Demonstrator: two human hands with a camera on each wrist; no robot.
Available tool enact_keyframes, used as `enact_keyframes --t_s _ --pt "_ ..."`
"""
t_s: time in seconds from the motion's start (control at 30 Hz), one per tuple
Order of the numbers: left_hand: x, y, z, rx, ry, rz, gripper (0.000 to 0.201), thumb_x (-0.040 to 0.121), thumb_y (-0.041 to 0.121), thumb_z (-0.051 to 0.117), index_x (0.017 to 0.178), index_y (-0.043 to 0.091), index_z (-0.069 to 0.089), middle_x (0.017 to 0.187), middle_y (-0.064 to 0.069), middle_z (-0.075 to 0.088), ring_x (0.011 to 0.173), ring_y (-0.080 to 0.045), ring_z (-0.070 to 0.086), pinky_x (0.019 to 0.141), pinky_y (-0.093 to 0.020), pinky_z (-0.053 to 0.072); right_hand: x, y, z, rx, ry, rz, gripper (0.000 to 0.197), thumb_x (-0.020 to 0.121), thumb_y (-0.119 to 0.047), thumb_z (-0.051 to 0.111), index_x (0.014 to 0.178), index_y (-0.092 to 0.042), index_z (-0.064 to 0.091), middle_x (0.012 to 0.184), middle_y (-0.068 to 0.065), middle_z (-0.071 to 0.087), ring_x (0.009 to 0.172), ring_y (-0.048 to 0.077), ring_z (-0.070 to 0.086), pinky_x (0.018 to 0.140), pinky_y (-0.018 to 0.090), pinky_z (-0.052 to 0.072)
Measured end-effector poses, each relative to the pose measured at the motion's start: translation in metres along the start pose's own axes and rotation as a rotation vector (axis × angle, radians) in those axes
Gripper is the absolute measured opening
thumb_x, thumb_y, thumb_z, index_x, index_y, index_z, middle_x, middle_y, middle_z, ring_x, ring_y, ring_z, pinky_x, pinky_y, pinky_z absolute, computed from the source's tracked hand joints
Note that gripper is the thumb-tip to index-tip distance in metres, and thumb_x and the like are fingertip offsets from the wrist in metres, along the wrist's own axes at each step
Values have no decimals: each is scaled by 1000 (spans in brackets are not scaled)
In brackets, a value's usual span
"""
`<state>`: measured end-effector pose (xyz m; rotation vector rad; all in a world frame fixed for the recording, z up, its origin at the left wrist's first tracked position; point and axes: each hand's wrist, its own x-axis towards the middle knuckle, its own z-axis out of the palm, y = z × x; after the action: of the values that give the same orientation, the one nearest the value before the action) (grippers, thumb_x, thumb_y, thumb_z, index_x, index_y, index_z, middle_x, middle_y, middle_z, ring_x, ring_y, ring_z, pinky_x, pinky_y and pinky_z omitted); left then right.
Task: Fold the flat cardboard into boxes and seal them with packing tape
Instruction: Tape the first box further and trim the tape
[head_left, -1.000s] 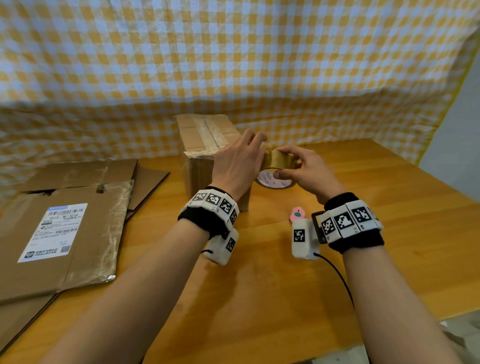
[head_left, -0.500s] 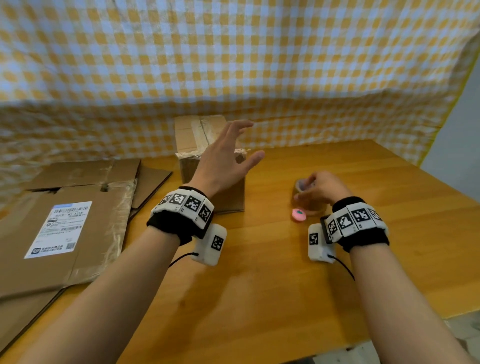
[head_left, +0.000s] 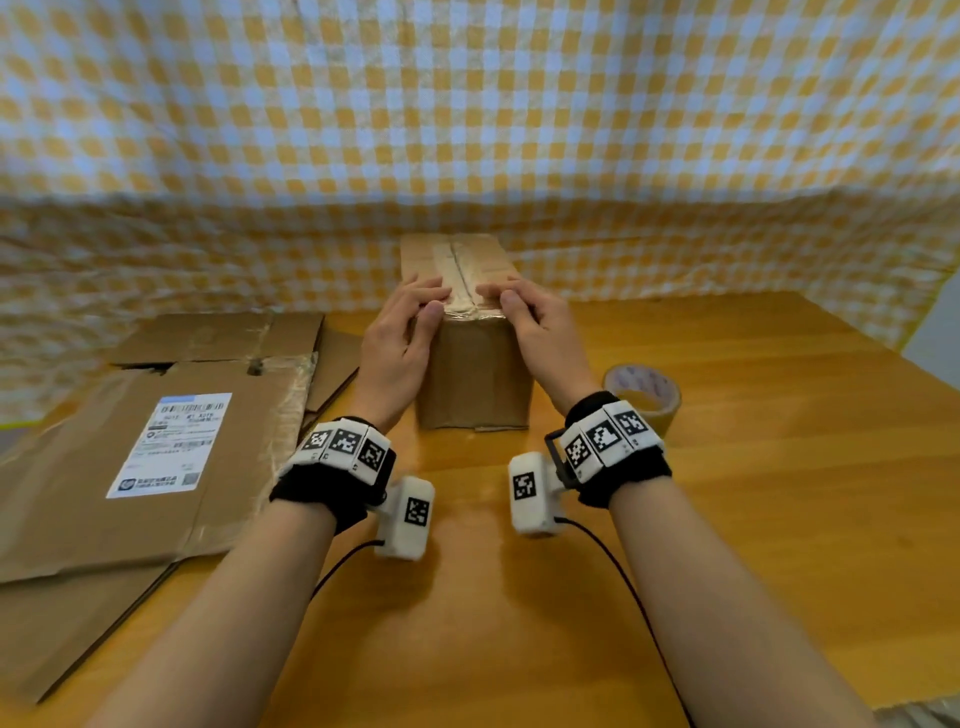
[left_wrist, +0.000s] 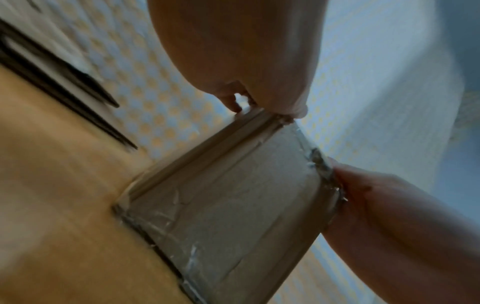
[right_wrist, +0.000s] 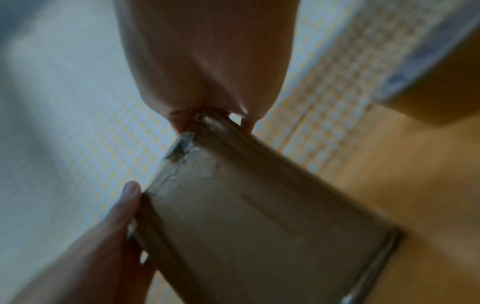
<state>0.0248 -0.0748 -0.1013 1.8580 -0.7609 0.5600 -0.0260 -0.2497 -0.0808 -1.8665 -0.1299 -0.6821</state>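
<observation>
A folded cardboard box (head_left: 470, 374) stands upright in the middle of the wooden table (head_left: 779, 467), with tape along its top seam. My left hand (head_left: 426, 306) grips the near left top edge, fingers on top and thumb on the front face. My right hand (head_left: 501, 301) curls over the near right top corner. The left wrist view shows the box (left_wrist: 228, 205) with wrinkled tape on its edges, my left hand (left_wrist: 244, 102) at its top and my right hand (left_wrist: 389, 205) beside it. The right wrist view shows the box (right_wrist: 259, 216) and my right hand (right_wrist: 207, 115) on its corner.
A roll of brown packing tape (head_left: 644, 395) lies flat on the table just right of my right wrist. Several flat cardboard sheets (head_left: 156, 441), one with a white shipping label, are stacked at the left. A yellow checked cloth (head_left: 467, 130) hangs behind the table.
My right hand has put the tape roll down on the table and let go. Both hands have moved onto the box's near top edge.
</observation>
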Motion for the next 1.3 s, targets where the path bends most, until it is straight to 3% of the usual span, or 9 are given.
enact_keyframes --t_s 0.2,0.4,0.53,0.73,0.93,1.03,1.13,1.23,1.3 --pt "-3 -1 -7 -249 -4 -99 25 94 24 67 114 10 68 134 4 62 142 -2 35 118 -38 33 -10 6 4 315 138 -17 13 98 -8 60 108 -8 69 109 9 74 108 20 68 99 33 52" --pt "-1 5 -4 -249 68 -166 32 82 26 80 105 8 68 121 8 68 135 1 43 112 -28 39 -9 17 1 228 73 -6 8 91 -21 73 99 -20 73 128 7 67 134 8 49 113 38 38" --pt "0 1 5 -207 110 -165 34 80 31 81 100 11 63 119 11 67 134 1 43 111 -38 40 -14 22 5 83 67 -110 13 100 -14 57 108 -14 67 124 1 64 141 12 39 116 36 32" --pt "-6 6 8 -282 73 -181 19 97 23 61 110 10 67 142 8 56 142 -3 35 118 -31 30 -20 23 4 76 111 -105 28 105 -11 43 118 -11 68 136 0 61 142 12 40 119 38 32" --pt "-12 6 -4 -400 41 -289 41 100 50 46 122 24 70 156 18 35 142 -4 36 115 -38 39 -36 28 -2 239 152 38 39 108 -13 39 140 -26 57 149 -7 52 140 9 44 117 40 38" --pt "-12 13 -5 -492 75 -347 35 98 44 51 128 30 65 156 14 37 142 -3 35 118 -37 35 -51 46 -3 197 173 214 43 105 -9 45 126 -41 63 138 -5 62 130 14 56 108 46 48" --pt "-12 17 -5 -430 65 -390 42 102 39 47 143 29 51 157 12 36 144 -3 32 120 -36 30 -60 48 -10 285 104 426 33 106 -10 44 119 -30 67 128 5 69 119 19 64 99 41 55" --pt "-9 14 -7 -376 43 -476 54 103 44 45 153 29 32 158 9 33 145 -8 32 120 -38 30 -50 25 -20 365 44 560 34 108 -32 40 130 -19 62 118 0 70 117 22 64 93 37 55" --pt "-8 18 -7 -381 10 -577 63 100 53 44 155 29 28 160 8 31 145 -12 31 120 -43 29 -41 9 -23 340 6 580 55 102 -58 38 137 -21 57 123 0 67 117 21 62 98 43 52"
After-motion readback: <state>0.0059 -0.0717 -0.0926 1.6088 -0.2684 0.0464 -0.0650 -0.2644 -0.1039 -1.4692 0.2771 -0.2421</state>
